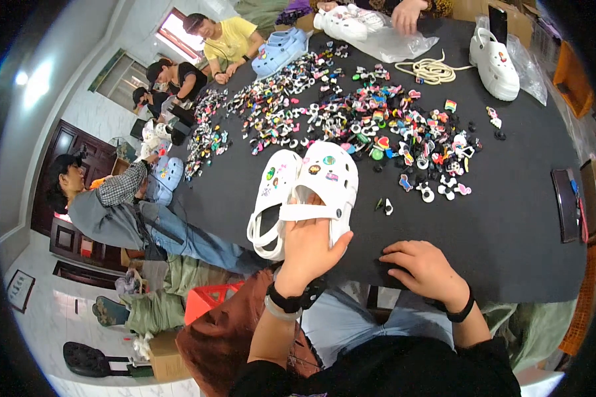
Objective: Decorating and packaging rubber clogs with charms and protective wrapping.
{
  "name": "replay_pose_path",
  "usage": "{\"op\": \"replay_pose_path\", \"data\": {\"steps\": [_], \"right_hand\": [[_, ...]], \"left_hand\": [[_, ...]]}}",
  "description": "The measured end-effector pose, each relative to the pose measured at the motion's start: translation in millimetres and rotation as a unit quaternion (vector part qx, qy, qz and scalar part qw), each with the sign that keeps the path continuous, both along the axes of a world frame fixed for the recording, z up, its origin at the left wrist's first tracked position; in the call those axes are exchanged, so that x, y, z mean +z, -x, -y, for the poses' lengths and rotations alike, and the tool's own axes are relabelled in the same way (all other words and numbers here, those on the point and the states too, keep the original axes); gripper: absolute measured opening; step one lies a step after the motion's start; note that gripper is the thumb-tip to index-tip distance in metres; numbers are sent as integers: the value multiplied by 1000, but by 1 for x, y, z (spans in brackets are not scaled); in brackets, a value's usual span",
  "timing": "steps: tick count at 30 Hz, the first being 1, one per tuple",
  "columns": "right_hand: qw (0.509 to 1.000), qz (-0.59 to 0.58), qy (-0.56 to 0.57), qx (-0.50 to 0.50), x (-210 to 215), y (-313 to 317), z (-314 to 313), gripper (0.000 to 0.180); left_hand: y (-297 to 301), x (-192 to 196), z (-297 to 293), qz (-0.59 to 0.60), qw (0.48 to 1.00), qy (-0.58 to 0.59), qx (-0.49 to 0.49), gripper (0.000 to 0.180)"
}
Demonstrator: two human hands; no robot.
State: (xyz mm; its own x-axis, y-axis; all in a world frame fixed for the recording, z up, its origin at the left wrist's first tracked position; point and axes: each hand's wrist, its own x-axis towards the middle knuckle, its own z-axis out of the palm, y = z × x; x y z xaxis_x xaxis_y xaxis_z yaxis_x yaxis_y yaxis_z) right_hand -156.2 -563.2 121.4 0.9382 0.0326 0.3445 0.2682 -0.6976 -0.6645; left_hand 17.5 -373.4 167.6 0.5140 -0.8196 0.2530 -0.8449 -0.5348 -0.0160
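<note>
My left hand (311, 248) reaches in at the heel of a white clog (328, 169). Its fingers disappear inside under the strap, while the thumb stays outside along the clog's side. Colourful shoe charms sit on the clog's toe. A second white clog (279, 173) with charms lies against it on the left. Resting on the black table near its front edge, my right hand (420, 268) is open and holds nothing, its fingers slightly bent and apart. Beyond the clogs spreads a large heap of loose shoe charms (377, 119), with a few single charms (385, 206) nearer to me.
At the right stand a white clog (496, 69) and a dark phone (565, 205). A coil of cream cord (434, 71) lies at the back, near a plastic bag (394, 46) and a person's hand (409, 14). Blue clogs (278, 54) and several other people are along the far left side.
</note>
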Motion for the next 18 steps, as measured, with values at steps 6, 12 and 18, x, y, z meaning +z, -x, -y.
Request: {"op": "replay_pose_path", "data": {"steps": [6,12,18], "right_hand": [[1000,-7,1,6,-1,-3,-2,22],[1000,-26,8,2,5,-3,-2,23],[999,-42,17,-9,11,-6,-5,24]], "left_hand": [[7,8,1,12,998,67,-15,56],[15,11,-32,-19,958,281,-54,29],[-13,39,-46,-53,953,295,55,52]]}}
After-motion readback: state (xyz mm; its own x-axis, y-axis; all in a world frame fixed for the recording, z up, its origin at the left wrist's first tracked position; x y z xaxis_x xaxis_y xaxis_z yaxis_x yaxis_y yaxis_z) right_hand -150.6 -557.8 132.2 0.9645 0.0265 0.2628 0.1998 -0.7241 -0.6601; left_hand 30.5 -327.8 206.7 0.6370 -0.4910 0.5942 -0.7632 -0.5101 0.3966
